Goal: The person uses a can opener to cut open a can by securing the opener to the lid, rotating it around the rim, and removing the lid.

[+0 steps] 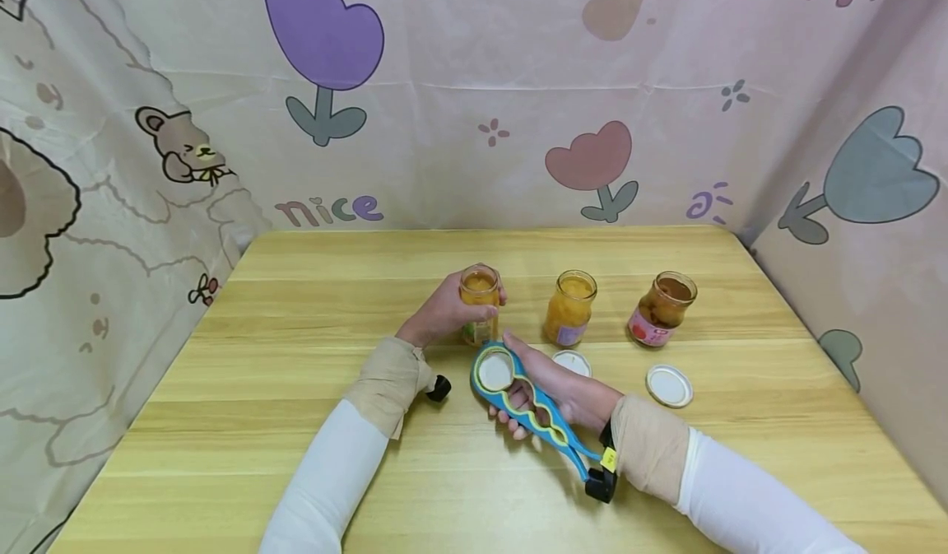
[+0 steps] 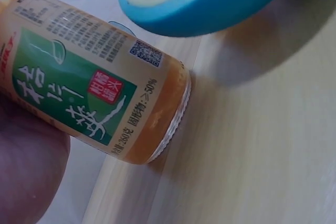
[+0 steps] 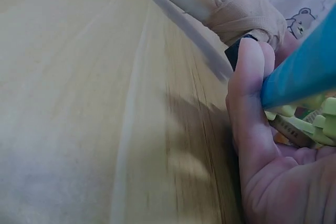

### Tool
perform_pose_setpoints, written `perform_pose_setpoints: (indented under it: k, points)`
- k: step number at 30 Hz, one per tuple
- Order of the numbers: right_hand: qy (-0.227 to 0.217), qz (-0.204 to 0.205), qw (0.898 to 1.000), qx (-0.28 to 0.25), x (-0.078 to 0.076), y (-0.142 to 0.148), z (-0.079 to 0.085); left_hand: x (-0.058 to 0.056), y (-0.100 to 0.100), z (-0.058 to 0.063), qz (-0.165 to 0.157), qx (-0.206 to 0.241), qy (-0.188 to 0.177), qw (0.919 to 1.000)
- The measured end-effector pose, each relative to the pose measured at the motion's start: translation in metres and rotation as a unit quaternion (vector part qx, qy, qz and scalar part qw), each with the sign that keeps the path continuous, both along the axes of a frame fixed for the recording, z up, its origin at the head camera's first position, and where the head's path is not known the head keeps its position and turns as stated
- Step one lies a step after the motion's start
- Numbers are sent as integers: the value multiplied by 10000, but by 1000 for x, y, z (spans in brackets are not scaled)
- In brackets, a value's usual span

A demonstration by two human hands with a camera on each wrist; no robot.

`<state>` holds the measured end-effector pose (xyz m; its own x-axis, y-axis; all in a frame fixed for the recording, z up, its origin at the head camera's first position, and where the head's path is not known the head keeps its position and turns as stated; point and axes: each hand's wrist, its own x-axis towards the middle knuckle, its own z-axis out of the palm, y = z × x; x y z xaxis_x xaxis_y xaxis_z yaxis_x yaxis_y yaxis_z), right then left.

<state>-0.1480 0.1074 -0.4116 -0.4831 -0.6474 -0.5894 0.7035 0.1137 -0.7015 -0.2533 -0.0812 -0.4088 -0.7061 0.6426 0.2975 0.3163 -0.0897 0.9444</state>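
Observation:
In the head view my left hand [image 1: 443, 310] grips an uncapped glass jar [image 1: 480, 289] of orange fruit, its fingers and thumb around the side. Its green and beige label [image 2: 73, 87] shows in the left wrist view, with the base close to or on the table; I cannot tell which. My right hand [image 1: 566, 383] holds a blue and yellow-green jar opener [image 1: 481, 386], just in front of that jar. A white lid [image 1: 495, 370] sits inside the opener's large ring. In the right wrist view the fingers [image 3: 249, 87] curl against the blue handle [image 3: 299, 72].
To the right stand two more uncapped jars, one of yellow fruit [image 1: 573, 307] and one darker with a pink label [image 1: 661, 311]. A white lid [image 1: 573, 363], partly behind my right hand, and another lid [image 1: 670, 385] lie on the wooden table [image 1: 244, 389]. Printed cloth [image 1: 444, 60] hangs behind.

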Motion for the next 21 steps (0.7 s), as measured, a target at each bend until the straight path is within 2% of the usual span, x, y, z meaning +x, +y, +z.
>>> perform_pose_setpoints:
  k: [4,9,17,21]
  points:
    - [-71,-9,9999,155,0,0,2,0,0,1,34,-55,-46,10000]
    - [-210,-12,9997,108,2,1,4,1,1,5,67,-180,-46,9998]
    - [-332,176,9990,240,6,6,3,18,0,26,118,-279,5,9995]
    - [-291,214,9988,324,7,8,3,19,-1,27,113,-264,-24,9996]
